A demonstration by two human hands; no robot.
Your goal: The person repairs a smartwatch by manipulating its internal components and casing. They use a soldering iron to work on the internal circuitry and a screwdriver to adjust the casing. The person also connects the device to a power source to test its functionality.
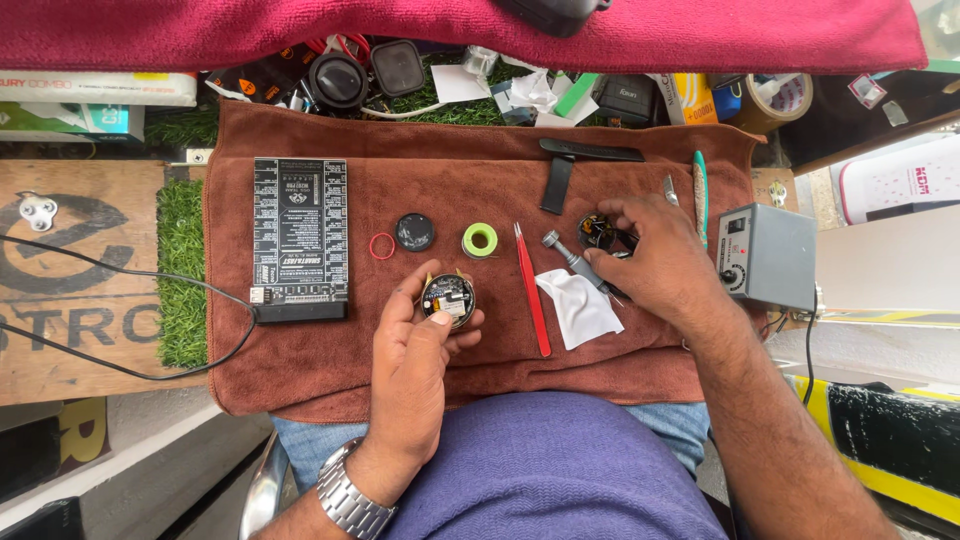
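My left hand (412,372) holds a small round opened watch body (448,298) between thumb and fingers, its circuit side up. My right hand (655,262) rests on the brown towel (300,370) with a grey screwdriver (572,257) held under its fingers, and its fingertips touch a second round watch part (597,232). Between the hands lie red tweezers (532,290) and a white cloth (582,308). A black round cover (414,231), a red ring (382,245) and a green solder spool (480,239) sit just beyond my left hand.
A black circuit board (300,238) with a cable lies at the towel's left. A grey box with a knob (768,255) stands at the right. A black watch strap (590,150), a green-handled tool (699,190) and clutter sit at the back. A wooden board (80,290) is far left.
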